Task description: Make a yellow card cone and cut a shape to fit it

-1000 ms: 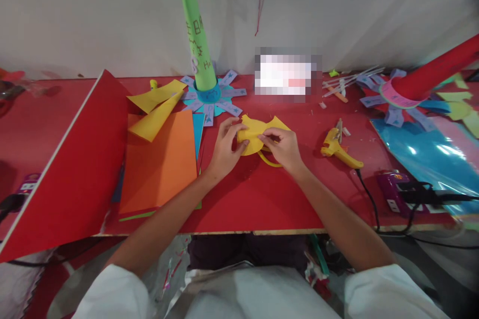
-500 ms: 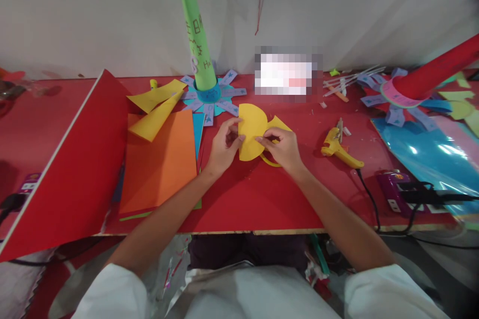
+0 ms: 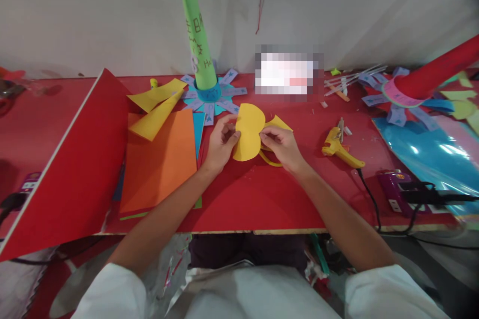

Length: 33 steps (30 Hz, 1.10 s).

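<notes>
I see the yellow paper (image 3: 250, 133) near the centre of my view, above the red table (image 3: 254, 204). My left hand (image 3: 223, 143) pinches its nine-o'clock edge; my right hand (image 3: 281, 143) pinches the three-o'clock edge, thumb against fingers. From the paper, I have the yellow glue gun (image 3: 334, 146) at three o'clock, orange sheets (image 3: 160, 164) toward nine, and a green tube (image 3: 202, 52) standing at eleven.

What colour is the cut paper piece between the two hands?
The cut paper piece is plain yellow, seen best in the head view.
</notes>
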{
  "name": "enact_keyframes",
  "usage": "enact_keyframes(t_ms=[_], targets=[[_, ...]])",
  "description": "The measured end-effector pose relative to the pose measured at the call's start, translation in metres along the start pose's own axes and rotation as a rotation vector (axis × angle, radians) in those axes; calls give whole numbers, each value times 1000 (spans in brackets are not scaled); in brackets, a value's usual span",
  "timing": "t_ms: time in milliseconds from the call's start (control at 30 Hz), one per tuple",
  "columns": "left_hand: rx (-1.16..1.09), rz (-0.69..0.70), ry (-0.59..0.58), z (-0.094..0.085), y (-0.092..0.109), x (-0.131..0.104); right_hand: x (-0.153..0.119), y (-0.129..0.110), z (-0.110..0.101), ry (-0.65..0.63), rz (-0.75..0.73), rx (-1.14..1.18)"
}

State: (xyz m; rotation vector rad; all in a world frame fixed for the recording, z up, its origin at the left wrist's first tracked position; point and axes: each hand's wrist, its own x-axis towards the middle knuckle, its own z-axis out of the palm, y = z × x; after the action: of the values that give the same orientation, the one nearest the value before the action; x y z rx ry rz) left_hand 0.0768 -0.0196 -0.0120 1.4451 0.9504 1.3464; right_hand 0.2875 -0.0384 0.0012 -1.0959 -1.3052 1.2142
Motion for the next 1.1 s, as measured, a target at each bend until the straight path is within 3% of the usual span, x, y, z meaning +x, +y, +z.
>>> enact_keyframes(t_ms=[133,233,333,433,500,633,867,1100], targets=[[19,16,-21,1,-3,0,2,2,1,-25,-55,24],[177,97,-14,2,0,-3,1,0,3,-37,-108,6],[292,140,-105,6,8,-8,-4,-4,5,-57,-164,-83],[136,53,-235,12,14,-13,-9,-10,7,-64,-247,-225],[44,-7,-246,15,15,-15,-11,-13,7,-52,-281,-309],[92,-74,-118,12,11,-12,-11,-15,6,-17,-275,-296],[38,-98,154,-8,-3,4,2,-6,-8,272,-178,-137],[-46,-104,171,-6,-1,7,8,0,-13,226,-114,-108]])
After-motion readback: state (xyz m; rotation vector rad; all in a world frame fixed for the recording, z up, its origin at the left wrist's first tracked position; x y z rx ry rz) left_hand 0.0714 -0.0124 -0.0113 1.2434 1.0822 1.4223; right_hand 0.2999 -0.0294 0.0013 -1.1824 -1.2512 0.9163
